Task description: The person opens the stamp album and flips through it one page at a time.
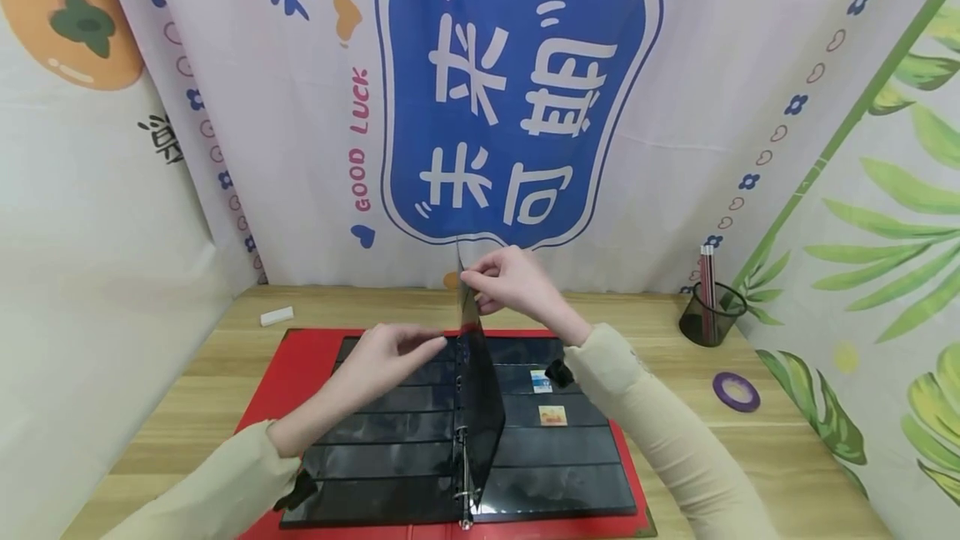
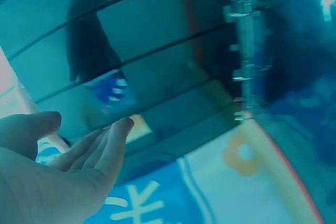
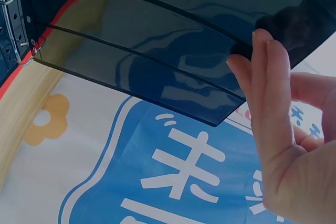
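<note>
A red ring-bound stamp album [image 1: 262, 390] lies spread on the table with black strip-pocket pages. One black page [image 1: 482, 407] stands nearly upright at the rings. My right hand [image 1: 513, 282] pinches the outer edge of this page; in the right wrist view, the fingers [image 3: 270, 87] lie against its dark sheet. My left hand [image 1: 390, 352] is held over the left page [image 1: 390, 448], fingers extended, with nothing in it. On the right page sit a blue-and-white stamp [image 1: 541, 382] and a yellow-orange stamp [image 1: 552, 416].
A white eraser-like block [image 1: 277, 316] lies behind the album at left. To the right are a black mesh pen cup [image 1: 712, 319] with pencils and a purple tape roll [image 1: 737, 392]. A printed curtain [image 1: 315, 148] hangs at the table's back edge.
</note>
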A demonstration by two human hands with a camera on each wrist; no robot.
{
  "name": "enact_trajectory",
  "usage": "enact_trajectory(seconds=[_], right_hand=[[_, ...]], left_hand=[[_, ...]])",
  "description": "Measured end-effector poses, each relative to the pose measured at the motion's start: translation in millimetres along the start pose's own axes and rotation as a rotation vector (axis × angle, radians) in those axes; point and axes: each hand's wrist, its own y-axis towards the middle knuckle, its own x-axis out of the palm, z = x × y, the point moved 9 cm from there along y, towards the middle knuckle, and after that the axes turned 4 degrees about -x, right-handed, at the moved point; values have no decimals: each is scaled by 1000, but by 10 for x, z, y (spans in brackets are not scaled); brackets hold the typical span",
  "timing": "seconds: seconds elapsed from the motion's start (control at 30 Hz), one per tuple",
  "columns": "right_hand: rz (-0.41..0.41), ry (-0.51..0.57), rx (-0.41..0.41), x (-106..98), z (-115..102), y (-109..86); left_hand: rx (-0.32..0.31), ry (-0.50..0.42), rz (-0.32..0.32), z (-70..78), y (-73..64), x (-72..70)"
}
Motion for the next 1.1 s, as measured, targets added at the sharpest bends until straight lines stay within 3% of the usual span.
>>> enact_trajectory(seconds=[0.1,0.23,0.47,0.67,0.93,1.1], right_hand=[[8,2,-27,28,-24,6],[18,17,-52,68,-43,16],[39,8,-76,92,-79,24],[20,20,-75,115,-79,2],[21,36,-72,82,34,-28],[27,0,-51,43,236,-62]], left_hand=[[-22,-22,-10,155,57,-4],[-60,-57,-50,243,99,38],[-142,-94,-83,254,115,90],[-164,-114,-103,262,107,79],[-191,-296,-146,155,74,11],[-200,-284,-113,-9,-7,-115]])
